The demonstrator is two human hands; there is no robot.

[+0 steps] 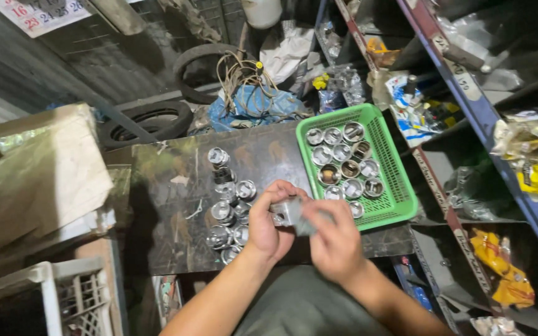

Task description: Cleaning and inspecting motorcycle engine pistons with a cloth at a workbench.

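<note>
Both hands are meeting just above the near edge of the worktop (169, 186), the left hand (268, 224) and the right hand (334, 239) together closing their fingers around one small metal piston (291, 213) wrapped in clear plastic film; the right hand is blurring slightly, so its exact finger placement is hard to tell. At about nine o'clock from the hands, a cluster of loose pistons (226, 208) is lying on the dark worktop, some upright and some tipped over, touching one another in a ragged column. At about one o'clock from the hands, a green plastic basket (393, 180) is sitting on the worktop's right end, and inside it shiny pistons in the basket (344, 163) are standing open end up in rough rows, filling its left half while the mesh floor on the right is showing. At eleven o'clock, a blue bag with coiled cord (250, 93) is resting beyond the worktop beside rubber tyres (151, 121). At three o'clock, metal shelving (468, 106) is holding packaged parts in clear and yellow wrappers. At eight o'clock, a white plastic crate (70, 292) is standing below a cardboard box (38, 174).
</note>
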